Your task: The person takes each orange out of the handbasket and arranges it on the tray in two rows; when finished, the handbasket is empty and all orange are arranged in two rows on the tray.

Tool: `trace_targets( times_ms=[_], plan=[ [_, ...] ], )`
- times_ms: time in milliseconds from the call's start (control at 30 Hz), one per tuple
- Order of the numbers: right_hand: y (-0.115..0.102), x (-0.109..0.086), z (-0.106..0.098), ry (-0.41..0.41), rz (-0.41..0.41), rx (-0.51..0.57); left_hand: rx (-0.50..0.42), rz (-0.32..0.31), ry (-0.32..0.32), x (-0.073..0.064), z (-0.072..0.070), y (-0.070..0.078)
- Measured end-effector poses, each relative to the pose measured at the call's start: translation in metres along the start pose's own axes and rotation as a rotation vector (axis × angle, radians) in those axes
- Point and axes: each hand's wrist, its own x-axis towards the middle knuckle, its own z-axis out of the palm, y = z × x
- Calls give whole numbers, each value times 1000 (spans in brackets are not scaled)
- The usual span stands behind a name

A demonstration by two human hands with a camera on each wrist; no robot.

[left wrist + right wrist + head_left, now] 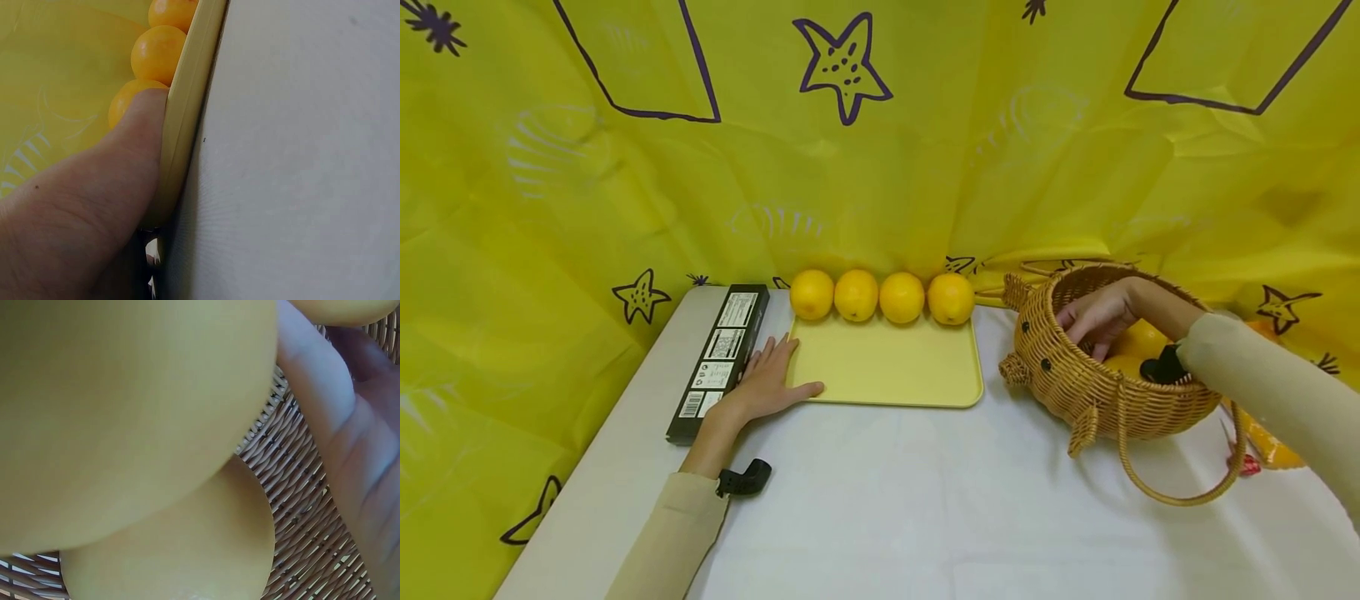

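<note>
My left hand (766,385) rests at the left edge of a pale yellow tray (887,367), fingers spread and thumb on its near left corner. In the left wrist view the thumb (140,134) lies over the tray's rim (187,119). A row of several oranges (856,295) sits along the tray's far side. My right hand (1103,312) reaches into a pig-shaped wicker basket (1071,383), its fingertips partly hidden. Inside are more oranges (1138,340); in the right wrist view one orange (350,307) is beside the fingers, but a grip cannot be made out.
A long black box (718,358) with white labels lies left of the tray. The basket's handle (1180,500) hangs down toward the near side. An orange packet (1273,442) and a small red item (1247,463) lie behind it at right. A yellow patterned curtain (880,183) backs the white table (880,500).
</note>
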Motion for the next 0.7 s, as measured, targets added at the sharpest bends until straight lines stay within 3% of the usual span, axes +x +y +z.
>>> trace_targets(
  times_ms=[367, 700],
  plan=[
    [0, -6, 1, 25, -22, -22, 5, 2, 0, 0, 0, 0],
    [1, -19, -3, -43, -157, -30, 6, -1, -3, 0, 0, 0]
  ],
)
